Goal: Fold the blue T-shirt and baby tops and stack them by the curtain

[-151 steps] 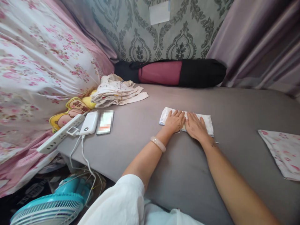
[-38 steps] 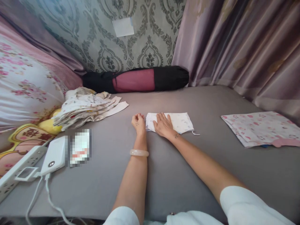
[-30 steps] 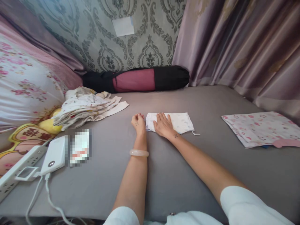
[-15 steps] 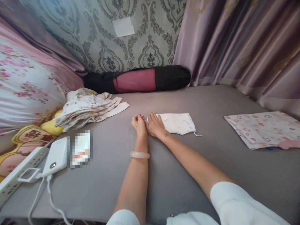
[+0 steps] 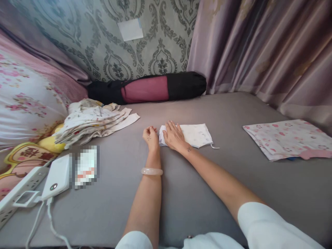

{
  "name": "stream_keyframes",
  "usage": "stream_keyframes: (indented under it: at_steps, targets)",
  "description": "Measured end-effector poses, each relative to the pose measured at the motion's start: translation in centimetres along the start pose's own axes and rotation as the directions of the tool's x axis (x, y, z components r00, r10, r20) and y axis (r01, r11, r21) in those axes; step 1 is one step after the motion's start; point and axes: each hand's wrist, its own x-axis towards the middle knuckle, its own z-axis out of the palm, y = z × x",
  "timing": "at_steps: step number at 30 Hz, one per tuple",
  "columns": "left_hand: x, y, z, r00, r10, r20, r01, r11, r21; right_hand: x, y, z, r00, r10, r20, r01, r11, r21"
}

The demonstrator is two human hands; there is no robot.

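Note:
A small white garment [image 5: 197, 134] with faint prints lies folded flat on the grey sheet, and a thin white string sticks out at its lower right corner. My right hand [image 5: 174, 135] rests palm down on its left part, fingers stretched out. Just left of the garment's left edge is my left hand [image 5: 150, 137], its fingers curled in and nothing visible in them. A pale bangle [image 5: 151, 171] circles my left forearm.
Layered light clothes [image 5: 90, 121] are piled at left, beside a floral pillow [image 5: 28, 100]. A white power bank [image 5: 56, 178], a power strip [image 5: 22, 190] and cables lie front left. A pink-patterned folded cloth [image 5: 285, 138] is at right; a black-and-maroon long bag [image 5: 145, 89] lines the wall.
My right hand has slid a little up and right over the garment, uncovering its left edge. My left hand stays curled beside it. The whole view has shifted slightly.

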Motion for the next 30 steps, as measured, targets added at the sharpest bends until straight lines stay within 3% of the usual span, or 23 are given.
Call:
stream_keyframes:
  at_steps: [5,10,20,23,26,28,30]
  targets:
    - [-0.4,0.0,0.3,0.998,0.050,0.029,-0.051,0.998,0.025,-0.6,2.7,-0.1,1.000,0.021,-0.015,-0.022,0.997,-0.068]
    - [-0.6,-0.1,0.5,0.994,0.089,0.060,-0.093,0.993,0.069,-1.0,3.3,0.7,1.000,0.022,-0.004,-0.023,0.997,-0.068]
    - [-1.9,0.8,0.7,0.934,0.283,0.219,-0.342,0.887,0.310,-1.3,3.7,-0.1,1.000,0.029,0.009,-0.029,1.000,-0.007]
    - [-2.6,0.9,0.9,0.858,0.362,0.365,-0.490,0.790,0.369,-1.8,4.6,-1.1,0.997,0.073,-0.008,-0.073,0.997,-0.018]
    - [-3.5,0.7,1.1,0.691,0.415,0.592,-0.690,0.623,0.368,-2.3,5.6,-1.6,0.995,0.101,-0.008,-0.101,0.994,-0.041]
    - [-4.0,0.7,1.2,0.580,0.390,0.715,-0.784,0.506,0.360,-2.6,6.0,-1.6,0.994,0.112,0.011,-0.111,0.992,-0.053]
    - [-4.5,0.7,1.3,0.518,0.328,0.790,-0.829,0.419,0.370,-2.8,6.2,-1.4,0.993,0.119,0.025,-0.117,0.991,-0.063]
